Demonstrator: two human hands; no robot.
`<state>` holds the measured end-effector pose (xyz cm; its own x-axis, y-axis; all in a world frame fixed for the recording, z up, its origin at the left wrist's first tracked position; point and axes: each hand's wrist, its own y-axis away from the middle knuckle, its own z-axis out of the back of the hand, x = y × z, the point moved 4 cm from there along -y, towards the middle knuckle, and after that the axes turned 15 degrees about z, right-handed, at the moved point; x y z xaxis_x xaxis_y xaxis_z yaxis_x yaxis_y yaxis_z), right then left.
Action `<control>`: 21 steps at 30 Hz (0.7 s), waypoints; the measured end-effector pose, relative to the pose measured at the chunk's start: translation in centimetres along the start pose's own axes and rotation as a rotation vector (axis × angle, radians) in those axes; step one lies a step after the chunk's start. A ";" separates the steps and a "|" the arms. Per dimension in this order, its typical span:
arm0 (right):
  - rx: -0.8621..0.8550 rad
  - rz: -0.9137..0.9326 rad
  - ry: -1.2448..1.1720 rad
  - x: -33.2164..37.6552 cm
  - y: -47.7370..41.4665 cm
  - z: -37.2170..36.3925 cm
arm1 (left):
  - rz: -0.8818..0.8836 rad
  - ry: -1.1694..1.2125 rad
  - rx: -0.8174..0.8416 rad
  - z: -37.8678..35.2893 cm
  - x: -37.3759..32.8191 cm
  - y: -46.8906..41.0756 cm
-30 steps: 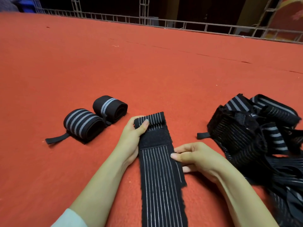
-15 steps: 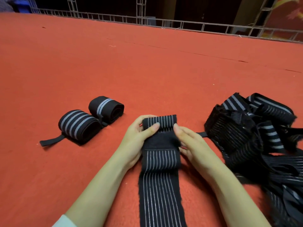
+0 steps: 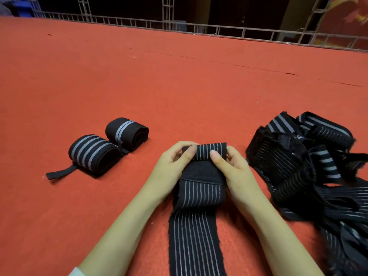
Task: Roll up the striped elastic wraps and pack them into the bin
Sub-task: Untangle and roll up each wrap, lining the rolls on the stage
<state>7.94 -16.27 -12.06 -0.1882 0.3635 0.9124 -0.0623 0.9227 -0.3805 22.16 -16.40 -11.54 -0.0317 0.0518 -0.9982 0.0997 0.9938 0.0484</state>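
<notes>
Striped wrap (image 3: 199, 198), black with thin pale lines, is being held at its far end by both hands on the red carpet (image 3: 179, 96). Its rolled end (image 3: 212, 150) is being pinched from the left by the left hand (image 3: 171, 170), whose thumb is lying on top. From the right it is being gripped by the right hand (image 3: 234, 169), whose thumb is being pressed against the roll's near face. A plain black fastening patch (image 3: 201, 171) is being shown just below the rolled end, between the two hands. The unrolled length is being left trailing flat on the carpet toward the lower edge of the view.

Left of the wrap and well apart from it, two finished rolls are lying side by side and touching. The nearer roll (image 3: 93, 154) is banded broadly in grey, with a black tab sticking out, and the farther roll (image 3: 127, 133) is carrying two grey bands. Right of the wrap, near the right hand, a tangled pile of unrolled wraps (image 3: 310, 168) is lying. Far beyond the wrap, the carpet is being bordered by a metal railing (image 3: 199, 28).
</notes>
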 end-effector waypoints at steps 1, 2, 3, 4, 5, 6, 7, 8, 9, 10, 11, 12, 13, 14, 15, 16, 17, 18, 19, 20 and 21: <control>0.000 -0.016 -0.011 -0.1 0.0 0.0 | -0.010 -0.018 -0.007 0.0 0.0 0.0; -0.001 -0.027 -0.022 -0.2 0.0 0.0 | -0.022 -0.027 -0.010 0.1 0.0 -0.1; -0.004 -0.037 -0.032 -0.2 0.0 0.1 | -0.036 -0.029 -0.005 0.1 0.0 -0.1; -0.004 -0.041 -0.028 -0.1 -0.1 0.1 | -0.050 -0.030 0.012 0.2 0.0 -0.1; 0.000 -0.036 -0.011 0.0 -0.1 0.2 | -0.062 -0.036 0.033 0.2 -0.1 0.0; 0.002 -0.017 0.017 0.1 -0.2 0.4 | -0.069 -0.042 0.052 0.1 -0.1 0.1; 0.002 0.004 0.042 0.3 -0.2 0.5 | -0.075 -0.050 0.064 0.1 -0.2 0.1; 0.007 0.023 0.059 0.3 -0.2 0.6 | -0.084 -0.059 0.068 0.0 -0.2 0.1; 0.017 0.031 0.059 0.3 -0.2 0.7 | -0.093 -0.062 0.068 -0.1 -0.3 0.1; 0.038 0.044 0.054 0.2 -0.1 0.7 | -0.089 -0.048 0.061 -0.1 -0.3 0.1; 0.065 0.059 0.056 0.2 -0.1 0.5 | -0.064 -0.024 0.052 -0.2 -0.2 0.0; 0.091 0.070 0.061 0.3 -0.1 0.4 | -0.022 -0.008 0.034 -0.3 -0.1 0.0; 0.106 0.071 0.057 0.3 -0.1 0.2 | 0.024 -0.005 0.013 -0.4 0.2 -0.1; 0.108 0.058 0.044 0.1 -0.1 0.1 | 0.066 -0.009 -0.008 -0.5 0.4 -0.1; 0.098 0.034 0.027 0.0 -0.1 0.0 | 0.095 -0.027 -0.024 -0.7 0.5 0.0; 0.079 0.009 0.009 -0.2 -0.1 -0.1 | 0.108 -0.057 -0.033 -0.9 0.6 0.1; 0.057 -0.017 -0.002 -0.4 -0.1 -0.1 | 0.110 -0.090 -0.035 -1.0 0.7 0.2; 0.043 -0.039 0.006 -0.6 -0.1 -0.1 | 0.108 -0.113 -0.032 -1.2 0.8 0.2; 0.044 -0.050 0.023 -0.8 -0.1 -0.1 | 0.108 -0.122 -0.032 -1.2 0.8 0.2; 0.056 -0.053 0.038 -0.9 0.0 -0.2 | 0.110 -0.118 -0.034 -1.1 0.9 0.1; 0.067 -0.057 0.046 -1.0 0.1 -0.3 | 0.107 -0.115 -0.034 -1.0 0.9 0.1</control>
<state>8.38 -16.53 -12.91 -0.1371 0.3174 0.9383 -0.1371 0.9321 -0.3353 21.11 -16.17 -12.42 0.0920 0.1475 -0.9848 0.0624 0.9862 0.1535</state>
